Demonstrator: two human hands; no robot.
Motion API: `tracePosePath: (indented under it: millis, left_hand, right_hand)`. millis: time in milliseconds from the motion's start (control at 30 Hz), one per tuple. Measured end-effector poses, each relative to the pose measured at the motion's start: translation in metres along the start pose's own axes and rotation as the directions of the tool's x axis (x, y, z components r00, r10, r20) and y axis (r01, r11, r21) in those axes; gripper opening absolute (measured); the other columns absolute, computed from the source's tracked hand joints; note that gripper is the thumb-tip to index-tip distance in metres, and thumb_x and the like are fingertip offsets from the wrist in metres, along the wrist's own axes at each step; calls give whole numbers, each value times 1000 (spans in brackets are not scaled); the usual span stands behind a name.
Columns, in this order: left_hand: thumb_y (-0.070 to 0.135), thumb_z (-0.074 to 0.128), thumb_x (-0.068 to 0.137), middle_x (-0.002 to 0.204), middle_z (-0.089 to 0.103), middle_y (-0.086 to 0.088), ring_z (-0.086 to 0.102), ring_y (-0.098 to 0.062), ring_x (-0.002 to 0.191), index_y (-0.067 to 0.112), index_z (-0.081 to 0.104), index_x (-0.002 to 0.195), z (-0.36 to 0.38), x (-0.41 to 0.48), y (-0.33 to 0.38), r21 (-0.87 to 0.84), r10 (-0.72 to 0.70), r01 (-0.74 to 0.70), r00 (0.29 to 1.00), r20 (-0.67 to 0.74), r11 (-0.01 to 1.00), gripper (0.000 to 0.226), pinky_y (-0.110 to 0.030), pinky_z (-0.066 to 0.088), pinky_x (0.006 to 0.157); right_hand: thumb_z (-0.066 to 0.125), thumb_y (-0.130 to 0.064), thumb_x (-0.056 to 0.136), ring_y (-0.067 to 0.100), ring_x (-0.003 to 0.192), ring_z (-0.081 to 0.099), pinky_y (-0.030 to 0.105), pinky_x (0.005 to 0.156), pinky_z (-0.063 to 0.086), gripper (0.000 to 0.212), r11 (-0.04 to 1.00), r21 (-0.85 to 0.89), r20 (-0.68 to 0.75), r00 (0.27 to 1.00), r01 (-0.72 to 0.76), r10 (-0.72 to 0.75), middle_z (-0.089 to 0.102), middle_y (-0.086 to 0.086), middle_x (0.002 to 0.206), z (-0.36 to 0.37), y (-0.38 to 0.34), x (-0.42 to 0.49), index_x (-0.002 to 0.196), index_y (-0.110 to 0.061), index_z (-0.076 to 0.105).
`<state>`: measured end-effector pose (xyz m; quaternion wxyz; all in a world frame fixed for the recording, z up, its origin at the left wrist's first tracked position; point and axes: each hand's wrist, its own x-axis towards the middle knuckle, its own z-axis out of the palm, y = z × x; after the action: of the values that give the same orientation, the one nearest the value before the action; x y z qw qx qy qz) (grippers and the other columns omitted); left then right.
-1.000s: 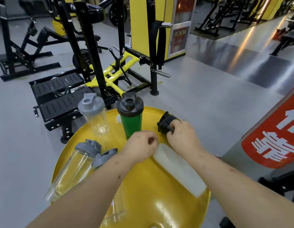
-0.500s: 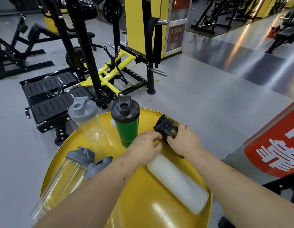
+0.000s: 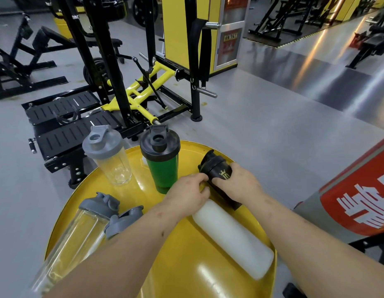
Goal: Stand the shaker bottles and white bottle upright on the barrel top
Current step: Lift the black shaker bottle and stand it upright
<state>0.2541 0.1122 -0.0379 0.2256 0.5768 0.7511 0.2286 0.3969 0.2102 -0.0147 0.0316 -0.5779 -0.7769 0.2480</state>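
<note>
On the yellow barrel top a green shaker with a black lid and a clear shaker with a grey lid stand upright at the back. Two clear grey-lidded shakers lie on their sides at the left. The white bottle lies on its side at the right. My right hand grips a black shaker, which is tilted with its lid pointing away and up. My left hand pinches the same shaker's near side with its fingertips.
Black and yellow gym machines stand on the grey floor beyond the barrel. A red and grey sign panel rises close on the right. The barrel's rim runs just behind the upright shakers.
The black shaker has tipped up from lying flat at the far rim. My left hand has opened from a fist and reached its fingers onto the shaker. My view has moved closer.
</note>
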Motion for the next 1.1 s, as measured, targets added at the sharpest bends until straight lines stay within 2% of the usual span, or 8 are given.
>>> tracePosePath:
  millis: [200,300,400,600,767,900,1000,1100]
  left_hand:
    - [37,57,101,136,66,-1,61,-19,125,24,54,144,-1,3,3,-75,-37,36,999,-19,997,46,-38,51,105]
    - [38,60,99,135,67,1,62,-18,126,27,51,142,-4,4,6,-163,-52,45,998,-41,986,46,-41,51,106]
    - [37,62,97,132,68,1,64,-17,123,28,51,136,-6,5,9,-228,-44,28,997,-63,973,42,-44,53,104]
    - [30,63,99,133,67,-3,62,-13,128,28,50,133,-6,0,9,-288,-18,-13,994,-104,958,36,-41,54,104]
    - [28,63,98,137,65,-3,61,-13,130,30,51,131,-4,-4,4,-359,-10,-32,993,-115,933,36,-39,53,108]
    - [30,66,98,136,64,0,63,-14,125,30,53,127,-4,-7,2,-401,-30,-20,993,-118,916,31,-34,55,103]
    - [27,68,97,131,64,6,63,-12,123,29,55,122,-4,-9,0,-427,-27,-27,992,-120,904,28,-27,53,99]
    - [28,70,95,130,64,7,62,-10,125,28,55,118,-3,-9,-2,-448,-19,-37,993,-119,893,27,-31,55,102]
  right_hand:
    - [71,-55,87,24,95,53,35,77,44,62,983,180,-70,997,40,-28,64,5,120,-1,3,-4,133,-19,50]
    - [75,-49,86,29,111,60,35,82,43,67,949,306,-106,994,70,-39,64,5,126,-3,4,-6,140,-20,46]
    - [80,-42,85,26,122,58,32,86,40,72,908,401,-147,987,122,-67,61,3,134,-3,5,-8,144,-21,43]
    - [85,-31,82,13,119,47,30,95,40,80,831,514,-175,974,214,-142,50,-7,131,1,11,-10,147,-26,38]
    - [88,-27,78,20,132,49,43,108,45,78,798,548,-193,966,250,-171,46,-9,128,11,15,-10,133,-42,36]
    - [89,-28,76,20,133,48,42,111,44,82,786,564,-192,966,251,-171,43,-10,130,18,17,-11,141,-32,40]
    - [93,-29,72,18,130,50,35,107,46,89,759,597,-201,964,261,-173,47,-6,136,23,19,-13,142,-29,38]
    - [94,-25,72,14,119,57,15,90,47,84,738,624,-175,966,257,-189,55,-8,127,23,19,-15,132,-29,36]
